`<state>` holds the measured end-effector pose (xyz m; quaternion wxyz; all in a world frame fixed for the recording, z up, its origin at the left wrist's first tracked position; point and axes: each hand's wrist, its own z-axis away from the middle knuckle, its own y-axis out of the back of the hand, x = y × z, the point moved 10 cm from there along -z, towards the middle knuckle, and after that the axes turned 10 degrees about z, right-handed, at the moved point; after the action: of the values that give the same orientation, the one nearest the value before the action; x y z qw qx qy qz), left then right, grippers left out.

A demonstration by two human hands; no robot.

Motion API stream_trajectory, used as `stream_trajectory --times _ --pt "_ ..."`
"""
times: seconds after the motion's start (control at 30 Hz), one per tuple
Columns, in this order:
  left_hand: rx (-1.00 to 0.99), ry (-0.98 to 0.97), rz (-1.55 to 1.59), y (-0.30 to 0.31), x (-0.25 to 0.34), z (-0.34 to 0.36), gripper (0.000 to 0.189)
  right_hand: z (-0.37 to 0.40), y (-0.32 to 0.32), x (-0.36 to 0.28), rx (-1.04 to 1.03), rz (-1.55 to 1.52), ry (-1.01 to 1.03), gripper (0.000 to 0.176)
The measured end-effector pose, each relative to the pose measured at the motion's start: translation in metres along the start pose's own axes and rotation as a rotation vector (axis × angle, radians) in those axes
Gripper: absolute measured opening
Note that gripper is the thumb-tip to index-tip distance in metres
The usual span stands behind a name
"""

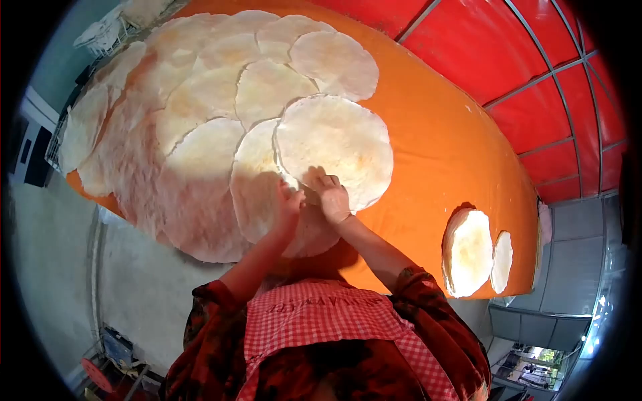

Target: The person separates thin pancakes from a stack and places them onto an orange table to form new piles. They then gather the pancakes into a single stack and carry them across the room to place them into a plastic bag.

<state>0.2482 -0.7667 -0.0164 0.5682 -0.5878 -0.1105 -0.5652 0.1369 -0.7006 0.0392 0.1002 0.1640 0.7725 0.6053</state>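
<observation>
Many thin round flatbreads (207, 80) overlap across the left part of an orange-covered table (428, 147). The nearest full round flatbread (338, 144) lies on top at the right of the spread. My right hand (331, 197) rests on the lower edge of this round, fingers bent against it. Beside it, my left hand (291, 204) is at the same round's lower left edge, over the neighbouring flatbread (254, 180), its fingers pressed together. Whether the left fingers pinch the edge is too small to tell.
At the table's right end lie a stack of round flatbreads (467, 254) and a smaller piece (501, 262). Red panels (481, 60) with metal bars stand behind the table. A wire rack (57, 144) is at the left, and a red round object (97, 374) at the lower left.
</observation>
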Motion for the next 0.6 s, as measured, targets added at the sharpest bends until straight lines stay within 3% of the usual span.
stream_trajectory --times 0.03,0.13,0.23,0.43,0.6 --pt "0.004 -0.068 -0.031 0.002 0.004 0.0 0.055 -0.001 0.0 -0.005 -0.022 0.012 -0.002 0.039" --pt "0.049 0.016 0.013 0.011 0.004 -0.006 0.054 -0.001 0.004 -0.012 -0.121 0.042 -0.034 0.042" --pt "0.083 0.136 0.034 0.006 0.016 -0.003 0.056 0.013 0.015 -0.013 0.043 -0.024 0.022 0.047" --pt "0.101 0.287 -0.126 0.013 0.013 -0.012 0.061 0.029 0.018 0.005 0.008 -0.1 0.055 0.056" --pt "0.08 0.343 -0.113 0.006 0.009 -0.01 0.051 0.038 0.009 0.008 0.007 -0.152 0.062 0.061"
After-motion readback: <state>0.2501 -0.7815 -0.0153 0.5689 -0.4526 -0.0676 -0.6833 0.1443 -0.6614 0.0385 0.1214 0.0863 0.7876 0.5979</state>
